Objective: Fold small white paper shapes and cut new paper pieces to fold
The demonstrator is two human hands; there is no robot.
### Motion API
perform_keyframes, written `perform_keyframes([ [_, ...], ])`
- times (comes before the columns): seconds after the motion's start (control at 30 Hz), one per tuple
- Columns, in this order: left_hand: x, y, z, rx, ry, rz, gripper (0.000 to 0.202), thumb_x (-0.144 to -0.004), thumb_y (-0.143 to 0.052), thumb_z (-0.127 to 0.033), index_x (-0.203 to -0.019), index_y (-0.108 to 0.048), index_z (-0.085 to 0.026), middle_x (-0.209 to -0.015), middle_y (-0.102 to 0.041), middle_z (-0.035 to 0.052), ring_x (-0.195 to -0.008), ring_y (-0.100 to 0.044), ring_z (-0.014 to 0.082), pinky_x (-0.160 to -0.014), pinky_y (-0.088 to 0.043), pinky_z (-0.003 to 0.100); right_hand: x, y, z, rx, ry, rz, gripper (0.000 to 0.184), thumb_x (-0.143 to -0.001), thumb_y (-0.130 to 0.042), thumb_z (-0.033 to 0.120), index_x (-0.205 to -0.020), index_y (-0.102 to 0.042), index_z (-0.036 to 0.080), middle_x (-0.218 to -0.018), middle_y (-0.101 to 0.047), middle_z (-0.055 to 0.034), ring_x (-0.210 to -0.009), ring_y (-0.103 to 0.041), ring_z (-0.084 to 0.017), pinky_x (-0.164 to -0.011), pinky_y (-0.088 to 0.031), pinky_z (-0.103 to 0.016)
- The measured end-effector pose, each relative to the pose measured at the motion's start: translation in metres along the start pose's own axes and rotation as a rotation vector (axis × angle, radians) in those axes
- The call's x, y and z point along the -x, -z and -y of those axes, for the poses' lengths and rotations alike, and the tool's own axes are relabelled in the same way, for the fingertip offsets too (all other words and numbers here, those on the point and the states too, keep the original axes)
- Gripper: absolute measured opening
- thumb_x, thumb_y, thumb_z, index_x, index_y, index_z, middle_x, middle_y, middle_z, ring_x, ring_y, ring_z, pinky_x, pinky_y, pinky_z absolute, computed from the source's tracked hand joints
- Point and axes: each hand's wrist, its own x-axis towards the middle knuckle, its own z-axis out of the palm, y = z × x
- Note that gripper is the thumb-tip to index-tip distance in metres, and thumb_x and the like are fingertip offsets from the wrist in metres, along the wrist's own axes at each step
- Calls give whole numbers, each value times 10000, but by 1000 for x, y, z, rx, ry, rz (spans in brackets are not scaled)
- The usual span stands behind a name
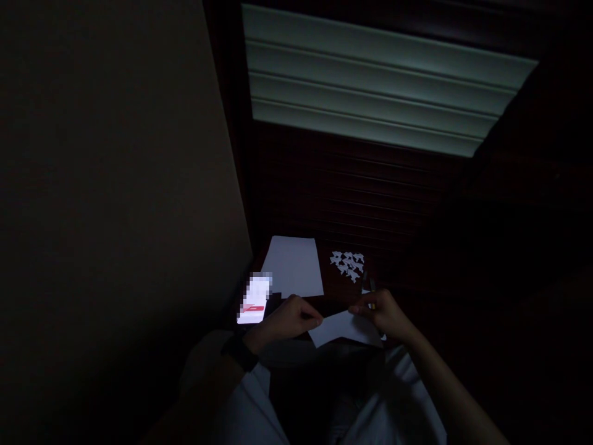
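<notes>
The room is dim. Both my hands hold a small white piece of paper [343,327] just above the near edge of a dark table. My left hand [290,318], with a dark watch on its wrist, pinches the paper's left side. On the right side, my right hand [382,312] is closed on the paper's upper edge. The paper lies roughly flat between the two hands, with a fold or crease line across it.
A white sheet [294,266] lies on the dark table [333,293] beyond my hands. A lit phone [254,303] rests at its left. Several small white folded paper shapes [348,264] sit in a cluster at the back right. A pale wall [115,185] rises on the left.
</notes>
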Motion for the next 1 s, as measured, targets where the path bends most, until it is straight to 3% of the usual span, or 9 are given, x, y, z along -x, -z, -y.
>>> perform_keyframes([
  [0.2,11,13,31,8,56,27,264,-765,-549,-348,-869,-722,-178,-833,-718,27,-749,-640,172,-652,-449,223,2,11,-16,8,-30,-31,286,-785,-565,388,-707,-695,145,-674,-678,-35,-629,-597,-164,-545,-409,-226],
  [0.27,10,15,34,-73,92,-82,250,-761,-554,-352,-826,-727,-182,-835,-717,31,-759,-640,180,-692,-454,242,0,9,-18,11,-28,-54,274,-787,-566,376,-710,-692,145,-680,-679,-34,-637,-599,-164,-547,-408,-225],
  [0.37,3,9,20,-49,73,-287,306,-824,-472,-370,-941,-698,-201,-949,-701,30,-840,-629,180,-741,-450,250,-5,0,-14,33,-7,-49,266,-795,-561,367,-700,-687,153,-676,-678,-27,-621,-594,-155,-548,-403,-222],
  [0.47,-6,-3,-2,38,-32,-260,340,-813,-507,-388,-1067,-647,-209,-1031,-678,25,-863,-618,171,-734,-447,229,-10,-10,-6,20,15,-38,283,-802,-552,381,-687,-680,156,-663,-676,-25,-612,-592,-154,-557,-410,-224],
  [0.57,-13,-11,-13,-46,-26,-183,308,-830,-486,-375,-934,-700,-180,-841,-709,24,-711,-609,153,-646,-421,218,-12,-15,2,-1,27,-41,262,-808,-545,367,-727,-687,163,-688,-686,-30,-642,-605,-164,-580,-423,-229],
  [0.63,-17,-12,-14,-114,-28,-157,313,-840,-468,-366,-861,-714,-173,-759,-705,21,-661,-592,146,-609,-392,214,-12,-15,8,32,68,-15,213,-811,-541,319,-760,-693,178,-731,-695,-29,-676,-615,-167,-613,-427,-231],
  [0.8,-20,-9,-15,-175,-78,-138,285,-833,-480,-347,-865,-714,-189,-771,-708,20,-674,-593,150,-594,-364,213,-15,-13,25,228,231,72,193,-785,-502,151,-749,-686,201,-768,-698,-24,-717,-620,-155,-633,-397,-216],
  [1.0,-20,-3,-11,-193,-59,-136,255,-824,-497,-338,-820,-711,-199,-760,-707,13,-660,-595,143,-595,-361,212,-16,-11,27,378,208,86,191,-731,-515,129,-646,-671,199,-682,-689,-48,-685,-611,-179,-620,-392,-232],
])
